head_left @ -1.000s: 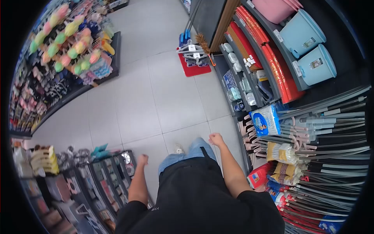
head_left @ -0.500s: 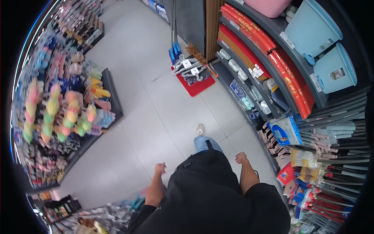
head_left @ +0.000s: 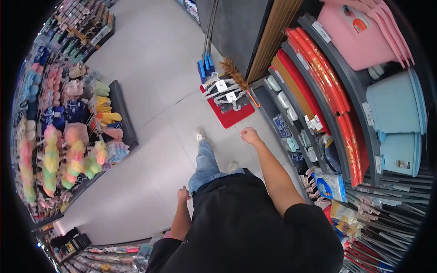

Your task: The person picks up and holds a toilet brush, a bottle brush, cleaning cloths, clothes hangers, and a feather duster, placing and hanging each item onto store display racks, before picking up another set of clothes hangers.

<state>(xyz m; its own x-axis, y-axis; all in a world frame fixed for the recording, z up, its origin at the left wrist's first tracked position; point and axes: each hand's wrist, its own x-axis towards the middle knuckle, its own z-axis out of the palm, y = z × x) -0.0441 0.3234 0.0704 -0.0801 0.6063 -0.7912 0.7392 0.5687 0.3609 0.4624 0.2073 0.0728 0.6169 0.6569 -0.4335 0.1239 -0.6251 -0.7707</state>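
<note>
My right hand (head_left: 249, 135) is swung forward over the floor, its fingers curled in with nothing seen in them. Nearest to it is a red mat (head_left: 231, 119) on the floor, with a pile of grey hangers (head_left: 224, 92) carrying white tags on top. The hand is apart from both. My left hand (head_left: 183, 194) hangs low beside my left leg, loosely closed and holding nothing visible. A brown feather duster (head_left: 233, 73) with an orange handle leans by the hangers. Behind them stand long-handled tools with blue ends (head_left: 205, 62).
On the right, shelves hold red packs (head_left: 314, 68), a pink bin (head_left: 357, 34) and a light blue bin (head_left: 393, 102). Below hang many long-handled cleaning tools (head_left: 387, 227). A display rack (head_left: 125, 113) with slippers and pastel fluffy items (head_left: 51, 154) lines the left. Tiled floor (head_left: 154, 136) runs between.
My right hand has swung forward and left, towards the mat. My left leg has stepped forward. The mat, hangers and right shelves now look nearer and lower in view.
</note>
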